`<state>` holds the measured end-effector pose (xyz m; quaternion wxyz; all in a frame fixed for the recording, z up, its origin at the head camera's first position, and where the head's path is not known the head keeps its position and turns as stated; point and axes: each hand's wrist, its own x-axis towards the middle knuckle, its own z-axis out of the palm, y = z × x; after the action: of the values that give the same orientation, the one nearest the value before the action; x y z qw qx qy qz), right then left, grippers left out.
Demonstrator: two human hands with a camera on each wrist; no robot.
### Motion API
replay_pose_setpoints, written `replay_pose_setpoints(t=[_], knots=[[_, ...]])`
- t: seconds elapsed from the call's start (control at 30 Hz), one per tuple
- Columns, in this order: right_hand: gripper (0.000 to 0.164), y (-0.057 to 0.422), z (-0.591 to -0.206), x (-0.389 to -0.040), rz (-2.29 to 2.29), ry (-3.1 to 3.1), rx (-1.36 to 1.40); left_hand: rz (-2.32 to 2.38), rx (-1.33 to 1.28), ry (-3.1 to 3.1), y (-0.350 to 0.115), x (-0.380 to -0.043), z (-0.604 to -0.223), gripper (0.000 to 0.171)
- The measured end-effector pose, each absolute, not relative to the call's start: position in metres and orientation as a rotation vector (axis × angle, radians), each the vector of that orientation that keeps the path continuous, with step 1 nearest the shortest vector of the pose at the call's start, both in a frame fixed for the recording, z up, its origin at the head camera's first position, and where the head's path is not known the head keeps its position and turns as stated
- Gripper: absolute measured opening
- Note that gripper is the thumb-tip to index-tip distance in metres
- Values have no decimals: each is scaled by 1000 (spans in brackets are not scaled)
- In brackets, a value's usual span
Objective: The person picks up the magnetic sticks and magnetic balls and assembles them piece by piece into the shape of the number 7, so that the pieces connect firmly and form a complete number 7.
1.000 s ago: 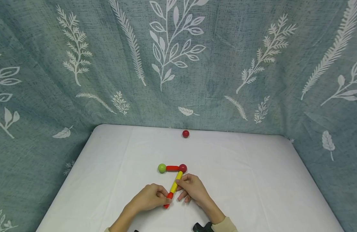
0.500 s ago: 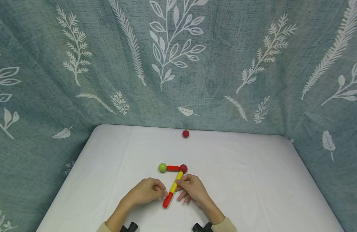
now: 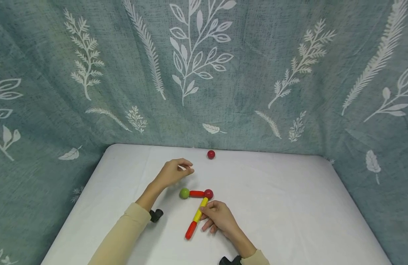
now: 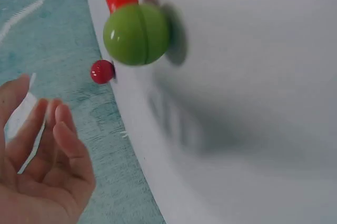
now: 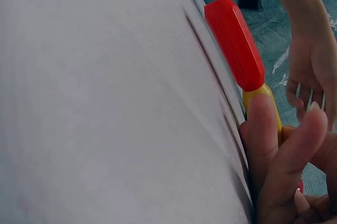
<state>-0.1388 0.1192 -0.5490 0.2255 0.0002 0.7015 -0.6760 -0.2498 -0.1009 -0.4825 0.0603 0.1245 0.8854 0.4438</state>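
Observation:
My right hand (image 3: 220, 218) pinches a yellow rod (image 3: 205, 202) between thumb and fingers. A red rod (image 3: 191, 230) continues from the yellow rod's near end, and it also shows in the right wrist view as a red rod (image 5: 235, 45). At the yellow rod's far end sits a dark red ball (image 3: 208, 194). From that ball another red rod (image 3: 197, 194) runs left to a green ball (image 3: 184, 193). My left hand (image 3: 174, 173) hovers beyond the green ball with loosely bent fingers, holding nothing. Farther back lies a loose red ball (image 3: 211, 154), to the right of the left fingertips.
A white cloth covers the table (image 3: 273, 206), whose far edge meets a green-grey curtain (image 3: 243, 73) with white leaf prints. Black wrist cameras are strapped at the left wrist (image 3: 156, 215) and right wrist (image 3: 230, 260).
My left hand has let go of the near red rod and moved forward past the green ball, towards the far side of the table. The right hand keeps its pinch on the yellow rod.

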Motion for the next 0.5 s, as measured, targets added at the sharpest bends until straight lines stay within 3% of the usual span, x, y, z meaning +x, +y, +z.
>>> replay_pose_setpoints(t=[0.27, 0.5], knots=[[33, 120, -549, -138, -1864, 1942, 14, 1418, 424, 2603, -70, -312, -492, 31], [34, 117, -549, -138, -1857, 1971, 16, 1394, 384, 2557, -48, -338, -506, 40]])
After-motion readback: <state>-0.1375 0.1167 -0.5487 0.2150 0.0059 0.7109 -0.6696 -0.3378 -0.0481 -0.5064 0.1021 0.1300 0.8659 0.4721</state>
